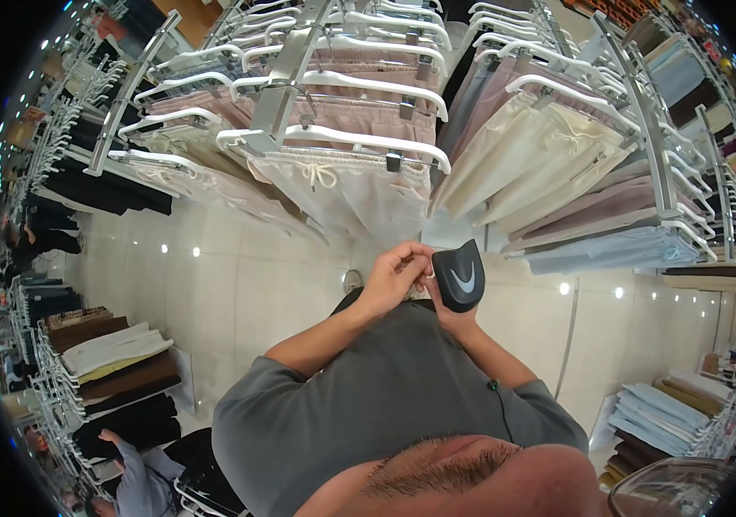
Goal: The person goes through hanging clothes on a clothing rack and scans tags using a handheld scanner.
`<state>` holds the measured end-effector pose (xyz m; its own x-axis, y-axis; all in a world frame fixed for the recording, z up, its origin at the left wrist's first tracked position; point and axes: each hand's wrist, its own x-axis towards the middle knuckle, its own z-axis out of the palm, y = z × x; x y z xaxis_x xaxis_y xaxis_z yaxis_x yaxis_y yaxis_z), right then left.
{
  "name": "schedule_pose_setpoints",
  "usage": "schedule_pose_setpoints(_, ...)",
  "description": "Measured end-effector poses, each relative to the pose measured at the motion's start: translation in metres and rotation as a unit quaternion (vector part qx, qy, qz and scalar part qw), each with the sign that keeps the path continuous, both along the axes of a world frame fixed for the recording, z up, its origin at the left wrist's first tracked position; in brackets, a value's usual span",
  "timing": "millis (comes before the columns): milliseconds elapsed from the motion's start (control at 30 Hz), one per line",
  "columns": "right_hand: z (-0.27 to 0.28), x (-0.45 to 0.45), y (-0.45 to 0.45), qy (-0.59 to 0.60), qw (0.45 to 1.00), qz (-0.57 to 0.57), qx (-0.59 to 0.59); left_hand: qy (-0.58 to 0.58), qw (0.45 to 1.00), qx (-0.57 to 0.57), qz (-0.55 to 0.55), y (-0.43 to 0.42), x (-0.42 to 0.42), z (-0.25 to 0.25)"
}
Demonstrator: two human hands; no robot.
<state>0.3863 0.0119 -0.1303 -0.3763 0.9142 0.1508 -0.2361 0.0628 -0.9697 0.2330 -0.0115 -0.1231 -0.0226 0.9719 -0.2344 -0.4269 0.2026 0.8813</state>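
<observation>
My right hand [452, 317] is wrapped round a black handheld device [459, 277] with a rounded body and a grey crescent mark on its face. The device hides most of that hand's fingers. Just left of it, my left hand [396, 277] is closed, thumb and fingertips pinched together close to the device's edge. Something small and pale shows at those fingertips, too small to name. Both hands are held in front of my grey shirt, below a pair of pale drawstring trousers [351, 191] on a white hanger [359, 138].
Racks of trousers on white hangers fill the space ahead, with a metal rack arm [286, 86] pointing toward me. Cream trousers [532, 159] hang to the right. Folded-over garments [118, 353] hang at the left. A person in a light sleeve [140, 478] is at the lower left.
</observation>
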Motion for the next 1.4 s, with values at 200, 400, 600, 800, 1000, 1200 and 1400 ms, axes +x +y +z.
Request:
schedule_pose_setpoints(200,-0.014,-0.015,-0.007,-0.015,1.000,0.014,-0.015,-0.011,1.000,0.018,-0.013,-0.008,-0.017,-0.008)
schedule_pose_setpoints(400,-0.030,-0.054,-0.028,-0.119,0.992,-0.026,0.024,0.019,0.999,0.011,0.028,-0.027,-0.080,0.001)
schedule_pose_setpoints(600,-0.026,-0.107,-0.047,-0.127,0.992,0.019,0.008,0.065,0.988,0.035,0.135,-0.042,-0.175,-0.001)
schedule_pose_setpoints(800,-0.025,-0.160,-0.063,-0.112,0.993,0.025,0.039,0.131,0.894,0.149,0.402,-0.054,-0.298,0.017)
schedule_pose_setpoints(1000,-0.031,-0.202,-0.074,-0.216,0.970,0.038,0.107,0.185,0.835,0.190,0.482,-0.064,-0.387,0.056)
schedule_pose_setpoints(1200,-0.033,-0.243,-0.086,-0.179,0.983,0.027,0.027,0.177,0.853,0.209,0.445,-0.058,-0.425,0.076)
schedule_pose_setpoints(1400,-0.025,-0.266,-0.087,-0.230,0.970,0.045,0.067,0.111,0.894,0.182,0.394,-0.054,-0.453,0.072)
